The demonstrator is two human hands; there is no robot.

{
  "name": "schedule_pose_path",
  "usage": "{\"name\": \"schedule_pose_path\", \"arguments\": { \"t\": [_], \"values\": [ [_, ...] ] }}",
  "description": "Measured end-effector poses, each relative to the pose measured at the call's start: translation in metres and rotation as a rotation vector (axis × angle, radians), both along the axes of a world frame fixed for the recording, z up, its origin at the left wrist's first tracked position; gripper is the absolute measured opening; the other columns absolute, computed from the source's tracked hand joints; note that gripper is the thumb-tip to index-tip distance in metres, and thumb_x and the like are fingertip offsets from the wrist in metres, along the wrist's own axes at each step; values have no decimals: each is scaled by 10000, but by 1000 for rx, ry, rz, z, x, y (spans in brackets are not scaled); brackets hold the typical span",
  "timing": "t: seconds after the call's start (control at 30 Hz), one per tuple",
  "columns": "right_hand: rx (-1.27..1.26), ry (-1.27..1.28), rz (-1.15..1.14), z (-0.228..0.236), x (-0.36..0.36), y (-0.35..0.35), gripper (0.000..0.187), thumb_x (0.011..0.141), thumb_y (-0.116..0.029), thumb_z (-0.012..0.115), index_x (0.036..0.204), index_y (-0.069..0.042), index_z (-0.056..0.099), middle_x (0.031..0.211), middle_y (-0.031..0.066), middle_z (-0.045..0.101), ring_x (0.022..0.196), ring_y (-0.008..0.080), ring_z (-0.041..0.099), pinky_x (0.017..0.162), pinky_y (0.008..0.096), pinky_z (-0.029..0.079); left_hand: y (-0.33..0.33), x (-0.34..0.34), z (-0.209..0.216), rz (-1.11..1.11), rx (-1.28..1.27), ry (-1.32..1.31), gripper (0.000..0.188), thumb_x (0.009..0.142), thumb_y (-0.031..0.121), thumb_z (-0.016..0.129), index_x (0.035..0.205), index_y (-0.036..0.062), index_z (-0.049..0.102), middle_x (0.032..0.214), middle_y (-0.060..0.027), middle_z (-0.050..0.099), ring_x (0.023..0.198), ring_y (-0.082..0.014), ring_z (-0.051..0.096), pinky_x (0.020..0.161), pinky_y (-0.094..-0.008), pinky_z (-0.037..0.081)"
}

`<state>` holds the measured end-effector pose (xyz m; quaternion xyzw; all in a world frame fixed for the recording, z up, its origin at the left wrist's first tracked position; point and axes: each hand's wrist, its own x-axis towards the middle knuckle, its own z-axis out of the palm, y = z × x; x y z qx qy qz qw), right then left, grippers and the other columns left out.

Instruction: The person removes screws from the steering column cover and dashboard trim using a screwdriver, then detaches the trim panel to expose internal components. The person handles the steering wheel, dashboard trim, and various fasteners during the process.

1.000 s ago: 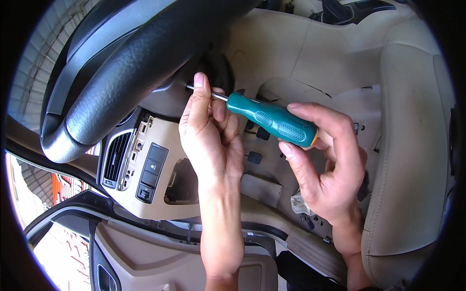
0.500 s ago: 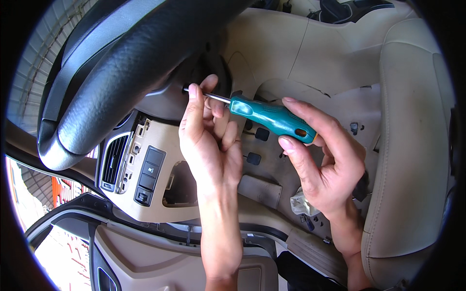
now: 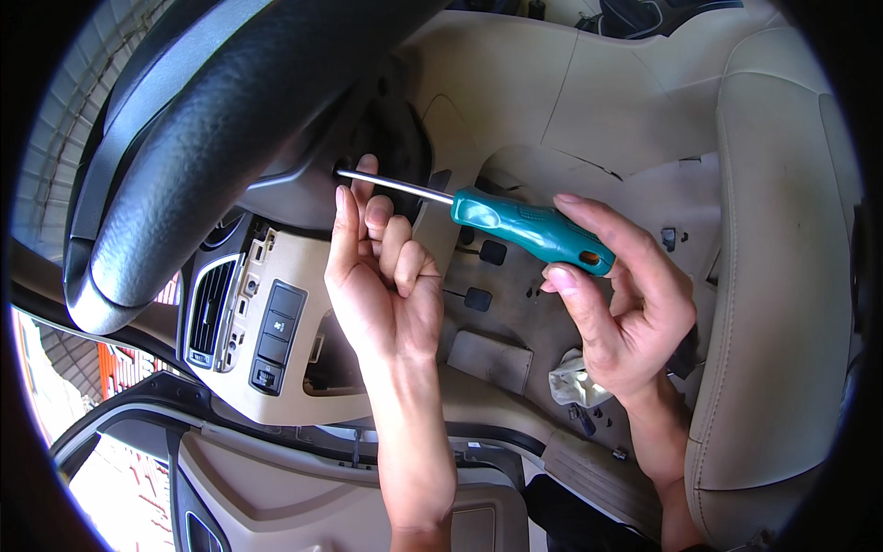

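My right hand [image 3: 638, 317] grips the butt end of a screwdriver [image 3: 533, 231] between thumb and fingers. The handle is teal, with a hole near its end. Its bare metal shaft points left, and the tip meets the dark steering column cover [image 3: 308, 175] under the steering wheel [image 3: 212, 175]. Palm up, my left hand [image 3: 391, 294] is just below the tip. Its thumb and forefinger are apart, the forefinger passing behind the shaft, while the other fingers curl loosely. Whether the forefinger touches the shaft I cannot tell. The recess around the tip is dark.
Left of my hands is a beige dash panel [image 3: 235, 391] with switches, an air vent [image 3: 213, 308] and an opening. Pedals [image 3: 477, 299], a crumpled whitish bag [image 3: 572, 382] and several small parts lie beyond. A beige seat [image 3: 773, 276] stands right; the door [image 3: 303, 492] is at the lower left.
My left thumb has come off the shaft, so more of the metal shows. The screwdriver handle and my right hand have shifted slightly right. The whole view has shifted slightly.
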<state>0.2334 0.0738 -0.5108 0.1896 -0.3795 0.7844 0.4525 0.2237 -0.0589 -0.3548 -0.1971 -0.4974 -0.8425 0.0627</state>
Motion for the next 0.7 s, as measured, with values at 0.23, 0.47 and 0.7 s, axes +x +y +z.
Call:
{"name": "schedule_pose_path", "arguments": {
  "t": [0.23, 0.47, 0.7],
  "values": [
    [35, 10, 16, -5, 0, 1, 420, 947, 7, 737, 1324, 141, 610, 1287, 243, 672, 884, 212, 746, 759, 303, 651, 2, 0, 1, -98, 98, -35, 430, 1137, 204, 493, 1495, -35, 501, 834, -33, 577, 510, -44, 231, 408, -215, 162],
    [-37, -41, -13, 0, 0, -6, 410, 886, 2, 795, 1275, 76, 689, 1179, 184, 751, 857, 194, 736, 738, 288, 603, 4, -2, -1, -49, 34, -19, 388, 1142, 198, 486, 1449, -30, 549, 824, -22, 560, 518, -47, 228, 415, -222, 160],
    [1, 17, 1, 7, -8, -13, 430, 901, 53, 782, 1305, 122, 654, 1201, 220, 726, 882, 172, 729, 718, 268, 634, 10, -4, 0, 133, -123, 51, 356, 1120, 209, 551, 1381, -32, 584, 753, 2, 511, 512, -38, 246, 416, -227, 158]
  ]
}}
